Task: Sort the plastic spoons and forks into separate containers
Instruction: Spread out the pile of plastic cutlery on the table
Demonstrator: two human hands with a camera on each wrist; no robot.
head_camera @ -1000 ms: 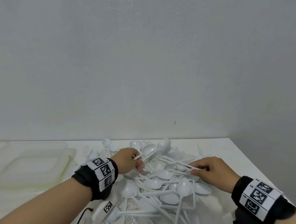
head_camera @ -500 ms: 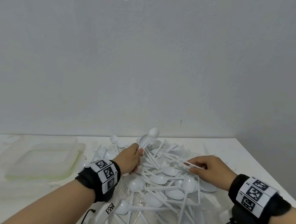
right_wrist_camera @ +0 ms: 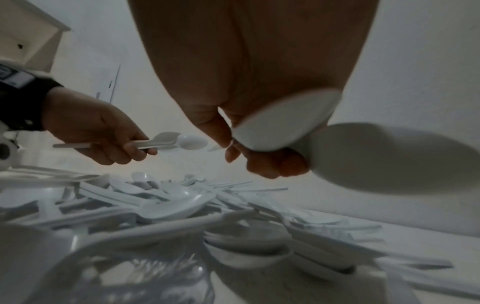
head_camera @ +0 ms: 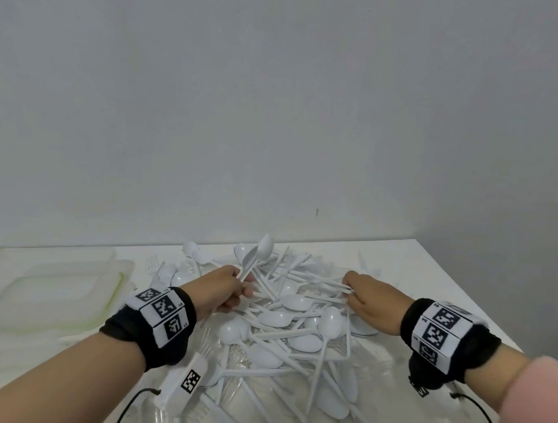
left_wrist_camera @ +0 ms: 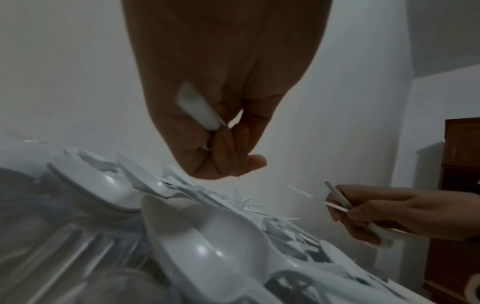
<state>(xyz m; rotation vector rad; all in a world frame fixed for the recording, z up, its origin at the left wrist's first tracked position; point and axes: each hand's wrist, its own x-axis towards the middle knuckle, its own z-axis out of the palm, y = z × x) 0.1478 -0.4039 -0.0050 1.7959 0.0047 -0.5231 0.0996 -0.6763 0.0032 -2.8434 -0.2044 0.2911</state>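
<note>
Up comes the left hand [head_camera: 226, 288], fingers curled round two nested spoons [head_camera: 257, 255], bowls now clear above the heap [head_camera: 294, 318] — a pair won for sorting! Right hand [head_camera: 369, 303] pinches a bunch of spoon handles [head_camera: 328, 284] at the heap's right edge. Over left, the clear container [head_camera: 42, 287] looks bare inside, though its glare hides much. Forks [head_camera: 159, 268] lie beside it.

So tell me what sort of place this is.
Probably a plain room in a home, not a workshop: a bare white table pushed into the corner of grey painted walls, and dark wooden furniture at the side. Nothing marks it as a kitchen.
</note>
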